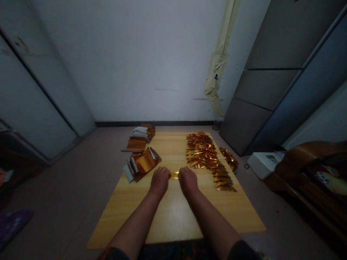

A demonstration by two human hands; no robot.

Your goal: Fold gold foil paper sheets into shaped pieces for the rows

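Note:
My left hand [159,179] and my right hand [188,179] rest side by side on a low wooden board [176,213], fingers curled down. Between them they pinch a small piece of gold foil paper [174,175], which shows only as a short strip between the knuckles. To the left lie fanned stacks of gold-and-white foil sheets [142,163], with another stack [141,139] further back. On the right runs a long pile of folded gold foil pieces [207,155], ending close to my right hand.
The board lies on a tiled floor before a white wall. A grey cabinet [271,86] stands at the right, with a white box [264,162] and wooden furniture [311,169] beside it. A folded cream umbrella [218,68] leans in the corner. A door [35,101] is at the left.

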